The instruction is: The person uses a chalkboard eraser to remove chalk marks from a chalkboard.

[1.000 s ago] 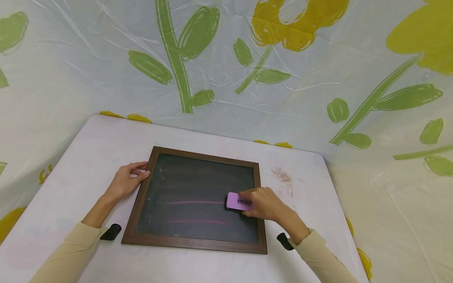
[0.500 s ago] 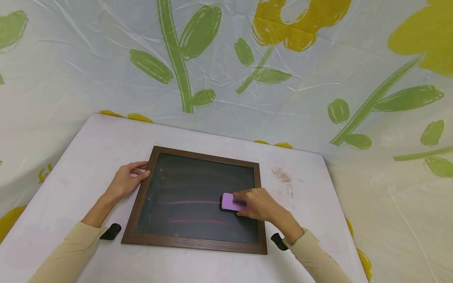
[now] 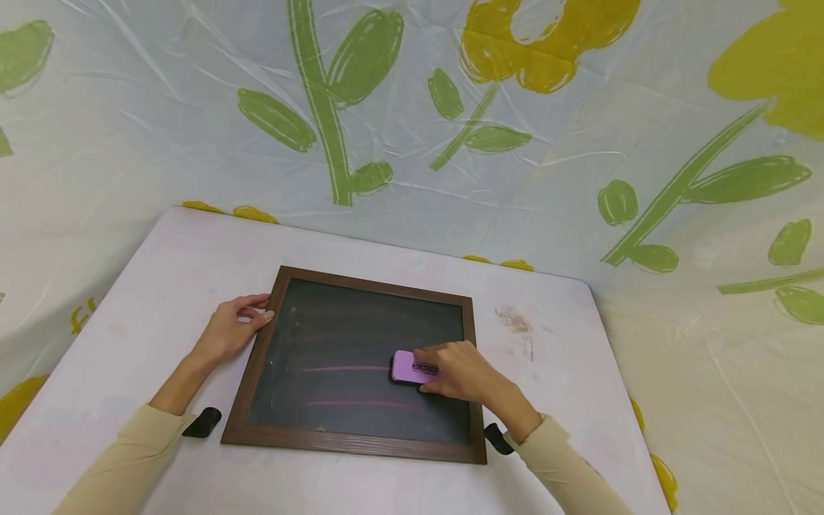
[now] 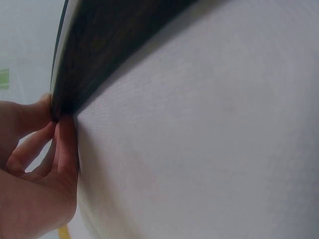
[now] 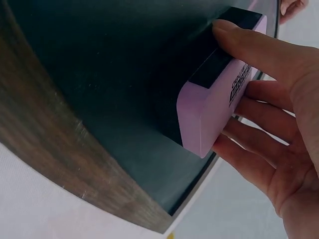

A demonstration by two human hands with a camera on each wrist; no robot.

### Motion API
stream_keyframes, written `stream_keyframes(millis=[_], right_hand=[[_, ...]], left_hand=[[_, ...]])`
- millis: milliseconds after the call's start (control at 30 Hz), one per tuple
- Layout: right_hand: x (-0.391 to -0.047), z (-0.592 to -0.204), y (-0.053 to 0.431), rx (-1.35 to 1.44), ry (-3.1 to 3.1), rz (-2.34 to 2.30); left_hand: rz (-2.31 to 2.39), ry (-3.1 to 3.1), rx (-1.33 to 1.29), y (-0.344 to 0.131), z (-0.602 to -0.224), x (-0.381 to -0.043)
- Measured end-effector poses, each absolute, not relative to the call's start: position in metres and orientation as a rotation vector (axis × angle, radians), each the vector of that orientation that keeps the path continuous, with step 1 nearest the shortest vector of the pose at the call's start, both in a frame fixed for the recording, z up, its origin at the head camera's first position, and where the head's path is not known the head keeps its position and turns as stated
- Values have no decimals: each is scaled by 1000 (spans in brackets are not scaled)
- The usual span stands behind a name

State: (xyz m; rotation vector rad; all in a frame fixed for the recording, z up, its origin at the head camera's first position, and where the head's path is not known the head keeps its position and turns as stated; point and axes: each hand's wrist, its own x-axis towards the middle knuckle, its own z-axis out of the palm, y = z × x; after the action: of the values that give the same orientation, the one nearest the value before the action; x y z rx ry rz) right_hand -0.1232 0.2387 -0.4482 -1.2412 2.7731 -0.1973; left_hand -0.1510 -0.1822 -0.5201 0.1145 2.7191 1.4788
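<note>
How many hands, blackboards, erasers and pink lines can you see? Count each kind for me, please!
Hands: 2 (left hand, right hand)
Blackboard: 1
Purple eraser: 1
Pink lines showing: 2 (upper line, lower line)
Total: 6

In the head view, the right hand [image 3: 458,372] hides the eraser [image 3: 404,366] partly

Whitish table [image 3: 193,265] over here, rounded far corners, kinda blotchy tbh. There's a brown-framed chalkboard [image 3: 347,329] lying right on it, plus a reddish-brown smudge [image 3: 515,319] near the board's right side.
</note>
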Motion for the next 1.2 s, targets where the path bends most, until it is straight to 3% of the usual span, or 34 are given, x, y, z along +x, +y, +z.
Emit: stream_keyframes(millis=[1200], right_hand=[[-138, -452, 185, -1344, 2698, -265]], left_hand=[[1489, 2728, 134, -187, -524, -158]])
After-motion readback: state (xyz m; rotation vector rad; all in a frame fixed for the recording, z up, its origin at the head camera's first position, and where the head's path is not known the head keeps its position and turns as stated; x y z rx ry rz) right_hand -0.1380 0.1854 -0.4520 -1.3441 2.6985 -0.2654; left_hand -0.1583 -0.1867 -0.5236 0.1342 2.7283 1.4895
